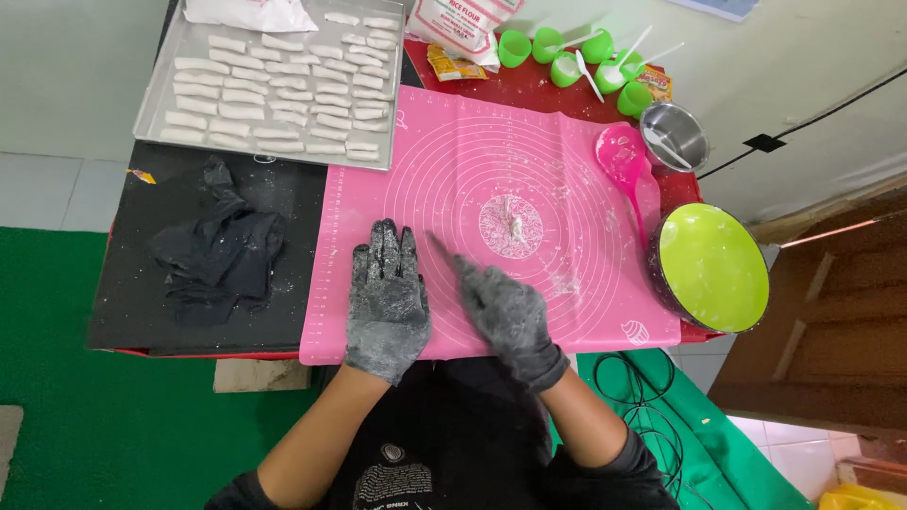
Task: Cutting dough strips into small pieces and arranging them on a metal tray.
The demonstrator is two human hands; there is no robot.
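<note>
I see a metal baking tray at the far left carrying rows of pale rolled dough pieces, and a green bowl at the right, smeared white inside but otherwise bare. Small green cups with white spoons cluster at the back beside a small steel pot. A pink ladle lies on the pink silicone mat that covers the worktop. My left hand, in a floured black glove, rests flat with its grip spread; my right hand lies edge-on, fingers together, holding nothing. A small dough scrap sits at the mat's centre, apart from both. Crumpled black gloves lie left.
</note>
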